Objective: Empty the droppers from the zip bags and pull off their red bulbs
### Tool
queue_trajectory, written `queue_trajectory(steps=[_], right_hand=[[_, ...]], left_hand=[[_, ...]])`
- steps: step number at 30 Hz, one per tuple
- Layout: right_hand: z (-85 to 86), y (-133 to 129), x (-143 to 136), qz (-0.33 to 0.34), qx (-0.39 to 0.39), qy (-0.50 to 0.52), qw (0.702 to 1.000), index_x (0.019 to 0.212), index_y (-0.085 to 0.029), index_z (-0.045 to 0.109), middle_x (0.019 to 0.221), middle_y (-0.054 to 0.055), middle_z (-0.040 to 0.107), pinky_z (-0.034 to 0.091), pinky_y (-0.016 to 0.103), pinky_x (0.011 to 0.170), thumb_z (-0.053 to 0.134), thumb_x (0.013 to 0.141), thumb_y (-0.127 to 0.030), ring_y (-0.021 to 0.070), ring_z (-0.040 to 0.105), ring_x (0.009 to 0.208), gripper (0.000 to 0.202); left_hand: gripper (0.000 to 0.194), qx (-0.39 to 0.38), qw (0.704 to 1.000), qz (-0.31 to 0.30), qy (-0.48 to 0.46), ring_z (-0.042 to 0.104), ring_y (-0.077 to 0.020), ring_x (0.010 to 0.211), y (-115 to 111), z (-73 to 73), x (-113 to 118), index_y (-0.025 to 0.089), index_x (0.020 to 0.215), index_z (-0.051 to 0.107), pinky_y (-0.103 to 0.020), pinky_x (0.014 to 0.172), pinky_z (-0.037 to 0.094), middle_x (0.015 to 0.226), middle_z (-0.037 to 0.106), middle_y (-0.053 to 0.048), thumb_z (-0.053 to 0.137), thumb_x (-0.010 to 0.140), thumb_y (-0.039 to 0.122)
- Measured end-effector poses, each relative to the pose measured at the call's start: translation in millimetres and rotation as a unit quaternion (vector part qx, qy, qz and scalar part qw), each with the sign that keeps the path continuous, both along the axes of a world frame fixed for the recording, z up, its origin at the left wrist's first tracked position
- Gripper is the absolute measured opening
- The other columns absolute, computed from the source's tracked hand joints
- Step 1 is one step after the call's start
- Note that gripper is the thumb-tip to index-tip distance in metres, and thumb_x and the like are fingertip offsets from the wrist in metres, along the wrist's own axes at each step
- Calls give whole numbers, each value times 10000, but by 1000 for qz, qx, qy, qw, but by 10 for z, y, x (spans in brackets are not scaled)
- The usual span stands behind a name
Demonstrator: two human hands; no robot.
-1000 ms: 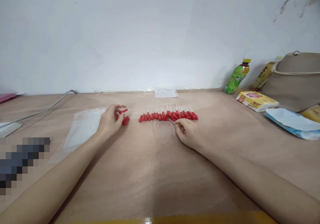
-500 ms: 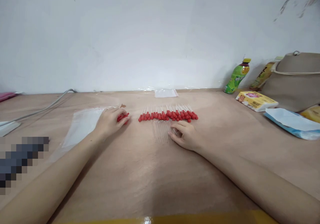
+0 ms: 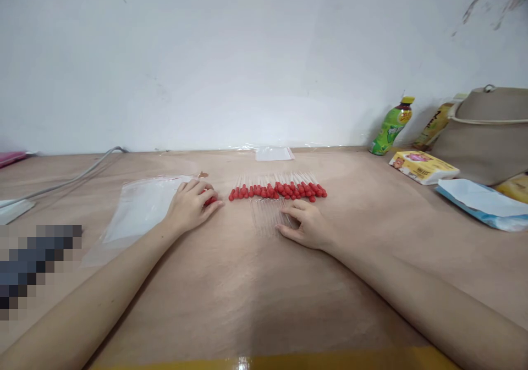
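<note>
My left hand is curled over a small cluster of red rubber bulbs, which its fingers partly hide. To its right runs a row of thin clear droppers with red bulbs, bulbs toward me and stems pointing to the wall. Just in front of that row lies a flat set of clear thin tubes, side by side. My right hand rests at the right end of these tubes, thumb and fingers apart, fingertips touching or very near them.
Beside my left forearm lies a clear zip bag; a smaller bag is by the wall. At right are a green bottle, a yellow tissue pack, a blue-white packet and a beige bag. A grey cable crosses the left.
My left hand has moved a little to the right, toward the row, with the red bulbs under its fingers. My right hand has hardly moved.
</note>
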State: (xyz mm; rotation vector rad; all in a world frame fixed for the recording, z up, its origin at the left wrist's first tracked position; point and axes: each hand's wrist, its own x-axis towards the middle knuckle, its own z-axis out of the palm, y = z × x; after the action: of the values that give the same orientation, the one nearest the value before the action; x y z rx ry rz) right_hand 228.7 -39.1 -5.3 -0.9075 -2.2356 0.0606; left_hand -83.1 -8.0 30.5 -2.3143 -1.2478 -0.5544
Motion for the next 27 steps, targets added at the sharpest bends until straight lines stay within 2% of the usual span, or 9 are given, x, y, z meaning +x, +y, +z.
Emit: queue_trajectory(steps=[6,12,19,27], right_hand=[[-12,5,0,1,-1,-9,1000,827,-154,651,711,44,508,433,277,606,543,797,-403,136,478,649,273],[-4,-1,-7,-2,18,5,1000,879,-155,656,692,41,503,439,278,604,536,805,-419,141,489,653,299],[12,-16,-27,-35,62,83,994,875,-152,641,719,47,515,451,261,564,501,831,-300,125,497,611,209],[5,-10,-2,-36,64,121,990,856,-167,635,736,48,517,471,261,580,496,823,-225,125,505,642,154]], left_hand=[[223,48,999,6,-7,508,-264,974,-1,-61,149,216,805,644,-419,812,351,1008,608,-75,526,798,405],[224,57,998,15,-13,495,-269,990,68,-119,243,219,815,666,-458,871,326,1030,597,-76,537,794,402],[185,32,998,25,-57,485,-267,1007,89,-162,246,225,816,671,-449,858,338,1012,606,-62,531,798,344],[153,79,990,23,-117,500,-255,984,67,-170,261,229,808,671,-432,857,322,978,621,-55,539,801,306]])
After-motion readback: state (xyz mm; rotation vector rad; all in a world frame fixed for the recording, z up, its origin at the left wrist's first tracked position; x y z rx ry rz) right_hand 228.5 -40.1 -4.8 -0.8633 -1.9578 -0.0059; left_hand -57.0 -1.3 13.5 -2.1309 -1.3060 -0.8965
